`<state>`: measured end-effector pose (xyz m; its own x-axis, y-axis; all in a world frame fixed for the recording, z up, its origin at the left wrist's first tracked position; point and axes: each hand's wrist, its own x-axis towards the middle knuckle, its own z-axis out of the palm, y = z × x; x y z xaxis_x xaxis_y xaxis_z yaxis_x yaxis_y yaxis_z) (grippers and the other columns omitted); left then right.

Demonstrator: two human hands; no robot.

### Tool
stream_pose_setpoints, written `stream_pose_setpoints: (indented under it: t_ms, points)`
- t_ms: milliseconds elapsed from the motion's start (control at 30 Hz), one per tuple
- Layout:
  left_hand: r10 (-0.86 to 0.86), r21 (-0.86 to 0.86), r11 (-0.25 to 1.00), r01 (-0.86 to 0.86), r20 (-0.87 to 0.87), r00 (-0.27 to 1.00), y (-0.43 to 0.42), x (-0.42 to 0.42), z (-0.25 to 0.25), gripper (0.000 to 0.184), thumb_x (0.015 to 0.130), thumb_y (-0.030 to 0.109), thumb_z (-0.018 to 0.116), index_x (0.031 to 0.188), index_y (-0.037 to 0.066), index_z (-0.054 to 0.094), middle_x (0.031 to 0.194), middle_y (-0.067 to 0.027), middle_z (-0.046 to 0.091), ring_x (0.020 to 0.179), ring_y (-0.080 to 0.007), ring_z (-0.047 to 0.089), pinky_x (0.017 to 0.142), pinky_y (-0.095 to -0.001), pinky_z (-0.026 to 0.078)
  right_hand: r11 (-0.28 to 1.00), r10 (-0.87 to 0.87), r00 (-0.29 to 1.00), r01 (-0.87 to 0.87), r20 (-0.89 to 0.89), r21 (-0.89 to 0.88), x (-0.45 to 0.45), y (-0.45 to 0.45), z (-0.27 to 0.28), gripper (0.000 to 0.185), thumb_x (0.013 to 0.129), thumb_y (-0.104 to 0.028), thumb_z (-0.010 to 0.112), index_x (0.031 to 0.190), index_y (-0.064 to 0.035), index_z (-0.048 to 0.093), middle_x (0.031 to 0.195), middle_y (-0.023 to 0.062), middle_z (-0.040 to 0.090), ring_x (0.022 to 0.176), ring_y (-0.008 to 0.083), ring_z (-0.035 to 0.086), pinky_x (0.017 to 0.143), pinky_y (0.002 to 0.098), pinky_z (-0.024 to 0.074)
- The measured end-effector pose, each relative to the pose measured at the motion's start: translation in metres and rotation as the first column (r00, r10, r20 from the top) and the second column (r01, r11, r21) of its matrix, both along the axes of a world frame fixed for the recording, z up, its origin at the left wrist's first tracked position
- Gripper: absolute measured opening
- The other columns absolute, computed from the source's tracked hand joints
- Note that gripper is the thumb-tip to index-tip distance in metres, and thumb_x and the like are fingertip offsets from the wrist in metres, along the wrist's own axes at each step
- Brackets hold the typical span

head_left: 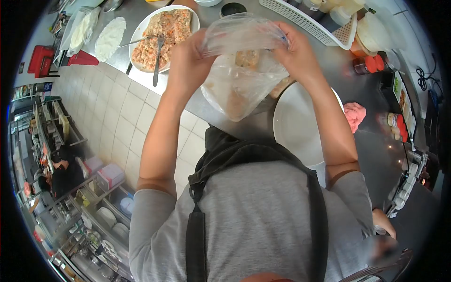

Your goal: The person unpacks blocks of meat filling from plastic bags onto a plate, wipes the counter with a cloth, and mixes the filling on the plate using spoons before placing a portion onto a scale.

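1. Nearest me, a large white bowl (299, 120) sits on the metal counter (376, 155), partly under my right forearm.
2. My left hand (191, 60) and right hand (297, 50) pinch opposite sides of a clear plastic bag (237, 87) near its top, the rest hanging between them.
3. Beyond my left hand, a fork (159, 63) rests on a plate (136, 41) of orange-flecked food (174, 24).
4. Farthest, a white basket (307, 23) holds bottles.

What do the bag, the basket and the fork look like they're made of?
The bag looks like thin, clear plastic film: it is creased, shiny and see-through. The basket seems to be white moulded plastic, given its even grid of openings. The fork is probably smooth steel, from its grey metallic sheen.
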<state>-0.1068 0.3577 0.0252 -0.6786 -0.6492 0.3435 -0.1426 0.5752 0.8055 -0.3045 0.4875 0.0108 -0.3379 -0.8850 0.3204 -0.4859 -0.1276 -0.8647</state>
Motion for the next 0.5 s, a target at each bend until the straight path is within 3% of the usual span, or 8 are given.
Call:
stream_pose_setpoints:
  t_ms: [67, 133, 200, 333, 400, 433, 467, 500]
  points:
    - [0.024, 0.089, 0.995, -0.048, 0.260, 0.965, 0.000, -0.006, 0.000, 0.033, 0.085, 0.001, 0.068, 0.117, -0.003, 0.063, 0.102, -0.0056, 0.071, 0.088, -0.0047, 0.059, 0.077, -0.0238, 0.049, 0.984, -0.107, 0.991, 0.117, -0.079, 0.135, -0.003, 0.000, 0.002, 0.038, 0.081, -0.003, 0.054, 0.118, 0.0001, 0.058, 0.100, 0.0113, 0.068, 0.084, 0.0198, 0.063, 0.079, 0.0341, 0.0497]
    - [0.027, 0.098, 0.994, -0.043, 0.155, 0.988, 0.005, -0.018, -0.008, 0.030, 0.088, 0.003, 0.065, 0.117, -0.002, 0.064, 0.102, -0.0064, 0.071, 0.086, -0.0063, 0.061, 0.076, -0.0235, 0.049, 0.977, -0.207, 0.952, 0.215, -0.225, 0.009, -0.004, -0.007, -0.005, 0.034, 0.081, -0.002, 0.052, 0.114, 0.0006, 0.060, 0.099, 0.0113, 0.069, 0.083, 0.0204, 0.064, 0.077, 0.0337, 0.0494]
    - [0.042, 0.625, 0.774, 0.096, -0.201, 0.979, 0.008, -0.030, -0.011, 0.023, 0.091, 0.007, 0.062, 0.112, -0.002, 0.066, 0.094, -0.0048, 0.070, 0.085, -0.0090, 0.062, 0.074, -0.0252, 0.050, 0.949, -0.314, 0.882, 0.288, -0.352, -0.126, -0.006, -0.018, -0.015, 0.031, 0.081, -0.001, 0.050, 0.110, 0.0011, 0.061, 0.098, 0.0114, 0.069, 0.081, 0.0211, 0.064, 0.076, 0.0333, 0.0492]
    - [0.094, 0.861, 0.412, 0.298, -0.366, 0.926, 0.004, -0.035, -0.038, 0.018, 0.092, 0.007, 0.060, 0.107, -0.001, 0.066, 0.087, -0.0021, 0.068, 0.080, -0.0120, 0.062, 0.073, -0.0277, 0.050, 0.961, -0.258, 0.935, 0.275, 0.243, -0.039, -0.014, -0.045, -0.042, 0.029, 0.090, -0.007, 0.056, 0.117, 0.0029, 0.060, 0.106, 0.0076, 0.067, 0.095, 0.0156, 0.061, 0.086, 0.0293, 0.0463]
    - [0.045, 0.561, 0.824, 0.080, -0.207, 0.977, 0.015, -0.035, -0.043, 0.018, 0.088, 0.003, 0.055, 0.106, 0.000, 0.060, 0.090, -0.0063, 0.064, 0.071, -0.0213, 0.060, 0.069, -0.0328, 0.050, 0.951, -0.264, 0.882, 0.306, 0.391, -0.047, -0.014, -0.049, -0.045, 0.029, 0.090, -0.008, 0.057, 0.116, 0.0034, 0.060, 0.104, 0.0075, 0.067, 0.093, 0.0163, 0.062, 0.086, 0.0292, 0.0467]
    - [0.045, 0.560, 0.825, 0.081, -0.208, 0.977, 0.021, -0.029, -0.048, 0.018, 0.088, 0.003, 0.055, 0.106, 0.000, 0.060, 0.090, -0.0063, 0.064, 0.071, -0.0213, 0.060, 0.069, -0.0328, 0.050, 0.961, -0.225, 0.846, 0.275, 0.483, -0.034, -0.010, -0.049, -0.037, 0.028, 0.090, -0.008, 0.055, 0.116, 0.0033, 0.060, 0.103, 0.0078, 0.067, 0.092, 0.0170, 0.062, 0.085, 0.0295, 0.0473]
    - [0.086, 0.154, 0.985, -0.077, -0.051, 0.995, 0.030, -0.021, -0.053, 0.021, 0.086, 0.003, 0.057, 0.107, 0.000, 0.058, 0.094, -0.0090, 0.063, 0.073, -0.0251, 0.060, 0.069, -0.0352, 0.050, 0.970, -0.186, 0.800, 0.243, 0.570, -0.025, -0.006, -0.050, -0.033, 0.028, 0.090, -0.007, 0.053, 0.115, 0.0032, 0.060, 0.102, 0.0081, 0.067, 0.090, 0.0177, 0.062, 0.084, 0.0299, 0.0479]
    - [0.190, -0.301, 0.940, -0.160, 0.073, 0.979, 0.039, -0.012, -0.059, 0.025, 0.084, 0.003, 0.058, 0.109, 0.000, 0.056, 0.098, -0.0116, 0.061, 0.074, -0.0288, 0.061, 0.068, -0.0376, 0.049, 0.970, -0.186, 0.801, 0.243, 0.569, -0.026, -0.003, -0.051, -0.033, 0.028, 0.090, -0.007, 0.053, 0.115, 0.0032, 0.060, 0.102, 0.0081, 0.067, 0.090, 0.0177, 0.062, 0.084, 0.0299, 0.0479]
